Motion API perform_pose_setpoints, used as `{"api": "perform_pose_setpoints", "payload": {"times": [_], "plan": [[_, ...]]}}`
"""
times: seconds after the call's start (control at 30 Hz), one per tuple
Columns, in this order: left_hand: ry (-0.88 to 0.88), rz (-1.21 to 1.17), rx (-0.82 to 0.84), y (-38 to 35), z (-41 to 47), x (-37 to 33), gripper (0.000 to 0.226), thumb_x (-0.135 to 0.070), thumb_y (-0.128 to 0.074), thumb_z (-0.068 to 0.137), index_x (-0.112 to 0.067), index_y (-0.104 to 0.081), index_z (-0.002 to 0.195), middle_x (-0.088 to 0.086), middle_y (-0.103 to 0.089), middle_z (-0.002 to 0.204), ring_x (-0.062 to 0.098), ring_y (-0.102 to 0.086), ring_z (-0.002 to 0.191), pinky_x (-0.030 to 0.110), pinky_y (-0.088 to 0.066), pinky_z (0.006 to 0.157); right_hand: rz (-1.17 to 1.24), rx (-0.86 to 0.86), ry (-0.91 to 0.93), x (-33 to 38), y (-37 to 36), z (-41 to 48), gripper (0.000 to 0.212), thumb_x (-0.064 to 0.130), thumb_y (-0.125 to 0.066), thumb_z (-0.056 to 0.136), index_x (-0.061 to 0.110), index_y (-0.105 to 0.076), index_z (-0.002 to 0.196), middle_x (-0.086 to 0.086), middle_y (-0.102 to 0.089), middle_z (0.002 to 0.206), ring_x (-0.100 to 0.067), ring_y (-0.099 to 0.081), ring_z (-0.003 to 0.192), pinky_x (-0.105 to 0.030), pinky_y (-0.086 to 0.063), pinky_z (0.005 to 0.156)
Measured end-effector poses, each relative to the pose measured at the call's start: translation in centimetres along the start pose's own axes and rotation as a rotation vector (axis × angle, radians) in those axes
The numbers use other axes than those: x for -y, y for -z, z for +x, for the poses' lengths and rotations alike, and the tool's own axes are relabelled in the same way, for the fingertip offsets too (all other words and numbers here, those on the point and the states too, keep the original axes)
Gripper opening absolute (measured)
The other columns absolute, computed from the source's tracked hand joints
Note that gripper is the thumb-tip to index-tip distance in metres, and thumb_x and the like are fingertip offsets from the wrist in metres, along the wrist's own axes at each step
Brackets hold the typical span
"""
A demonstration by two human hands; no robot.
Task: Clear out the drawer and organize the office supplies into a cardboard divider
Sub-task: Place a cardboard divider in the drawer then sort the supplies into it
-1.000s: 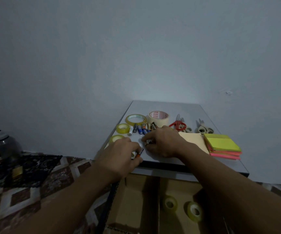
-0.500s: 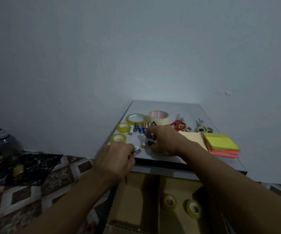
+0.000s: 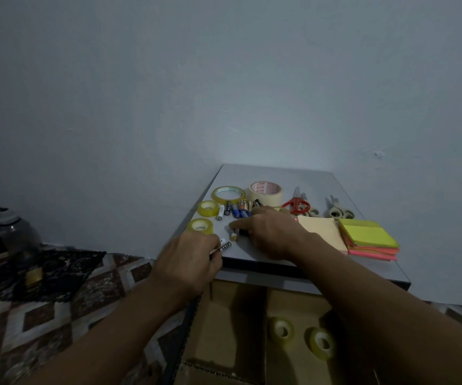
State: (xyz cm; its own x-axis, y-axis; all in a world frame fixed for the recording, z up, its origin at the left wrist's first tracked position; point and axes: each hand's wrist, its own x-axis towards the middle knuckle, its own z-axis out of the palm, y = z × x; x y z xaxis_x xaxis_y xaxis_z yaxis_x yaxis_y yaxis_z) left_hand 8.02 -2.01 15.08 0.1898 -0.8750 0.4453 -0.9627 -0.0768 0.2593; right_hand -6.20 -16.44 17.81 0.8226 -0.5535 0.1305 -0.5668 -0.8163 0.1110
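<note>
Nearest the camera, below the grey cabinet top (image 3: 293, 179), the cardboard divider (image 3: 240, 323) is seen with two clear tape rolls (image 3: 302, 333) in its right compartment; the left compartment shows nothing in the visible part. At the near-left edge of the cabinet top, the left hand (image 3: 188, 262) is closed around a white-labelled battery (image 3: 225, 246). Just beyond, the right hand (image 3: 268, 232) is laid over small batteries; whether anything is pinched cannot be told. The loose batteries (image 3: 236, 209) farther back are judged light, rigid, smooth and prone to rolling, best pinched across the barrel. Further tape rolls (image 3: 228, 193), scissors (image 3: 296, 204) and sticky notes (image 3: 368, 237) remain on top.
</note>
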Motion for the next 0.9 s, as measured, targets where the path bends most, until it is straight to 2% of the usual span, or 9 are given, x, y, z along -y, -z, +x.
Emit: {"api": "perform_pose_setpoints", "payload": {"times": [0.13,0.23,0.3,0.4,0.5,0.63,0.77,0.9], "plan": [[0.004,-0.009,-0.01,-0.1,0.1,0.2,0.02,-0.034,-0.059,0.094,-0.019,-0.072,0.095,-0.001,-0.068,0.084,0.014,-0.06,0.072,0.035,-0.054,0.064,-0.06,0.07,0.047,0.4,0.5,0.1,0.043,0.04,-0.039,0.102,0.046,-0.037,0.145,-0.01,-0.047,0.135,-0.031,-0.046,0.125,-0.05,-0.04,0.095],[0.005,-0.013,-0.006,-0.1,0.1,0.2,0.02,-0.034,-0.059,0.094,-0.018,-0.072,0.097,0.0,-0.068,0.088,0.015,-0.062,0.075,0.037,-0.055,0.068,0.025,0.076,0.051,0.4,0.6,0.3,0.045,0.031,-0.048,0.101,0.041,-0.043,0.144,-0.009,-0.047,0.13,-0.029,-0.051,0.117,-0.039,-0.043,0.086],[0.0,-0.012,-0.007,-0.1,0.1,0.2,0.02,-0.034,-0.059,0.094,-0.019,-0.072,0.097,-0.001,-0.068,0.088,0.015,-0.062,0.075,0.036,-0.055,0.068,0.055,0.081,0.049,0.5,0.6,0.3,0.045,0.028,-0.051,0.1,0.037,-0.045,0.144,-0.01,-0.048,0.128,-0.027,-0.052,0.112,-0.033,-0.04,0.082],[-0.008,0.0,-0.012,-0.1,0.0,0.4,0.02,-0.034,-0.058,0.095,-0.018,-0.072,0.096,-0.001,-0.068,0.087,0.014,-0.061,0.073,0.034,-0.054,0.067,0.078,0.079,0.046,0.6,0.7,0.3,0.044,0.027,-0.051,0.1,0.033,-0.047,0.144,-0.011,-0.05,0.129,-0.026,-0.053,0.111,-0.03,-0.036,0.08],[-0.023,0.004,-0.027,-0.1,0.0,0.6,0.021,-0.035,-0.059,0.094,-0.018,-0.072,0.092,-0.002,-0.067,0.083,0.013,-0.061,0.071,0.035,-0.054,0.065,0.112,0.105,0.028,0.6,1.1,0.3,0.043,0.03,-0.049,0.101,0.03,-0.048,0.144,-0.011,-0.049,0.131,-0.026,-0.051,0.115,-0.031,-0.038,0.084],[-0.067,0.0,-0.05,-0.3,0.0,1.0,0.02,-0.034,-0.06,0.094,-0.019,-0.073,0.091,-0.003,-0.068,0.084,0.012,-0.061,0.07,0.036,-0.054,0.064,0.145,0.15,0.01,0.9,1.3,0.5,0.043,0.039,-0.045,0.1,0.03,-0.049,0.142,-0.009,-0.049,0.136,-0.027,-0.049,0.123,-0.041,-0.042,0.099],[-0.104,-0.006,-0.081,-0.7,0.0,1.5,0.017,-0.032,-0.06,0.093,-0.021,-0.073,0.092,-0.005,-0.066,0.08,0.012,-0.059,0.068,0.038,-0.054,0.06,0.129,0.14,0.001,1.3,1.0,0.5,0.043,0.055,-0.041,0.098,0.032,-0.051,0.133,-0.008,-0.052,0.126,-0.024,-0.053,0.109,-0.042,-0.047,0.094],[-0.116,-0.03,-0.093,-1.1,-0.2,1.8,0.015,-0.03,-0.061,0.093,-0.021,-0.073,0.094,-0.006,-0.066,0.084,0.012,-0.059,0.071,0.038,-0.054,0.062,0.107,0.117,0.001,1.2,0.8,0.4,0.038,0.058,-0.042,0.097,0.034,-0.052,0.124,-0.006,-0.051,0.123,-0.022,-0.052,0.104,-0.04,-0.047,0.089]]}}
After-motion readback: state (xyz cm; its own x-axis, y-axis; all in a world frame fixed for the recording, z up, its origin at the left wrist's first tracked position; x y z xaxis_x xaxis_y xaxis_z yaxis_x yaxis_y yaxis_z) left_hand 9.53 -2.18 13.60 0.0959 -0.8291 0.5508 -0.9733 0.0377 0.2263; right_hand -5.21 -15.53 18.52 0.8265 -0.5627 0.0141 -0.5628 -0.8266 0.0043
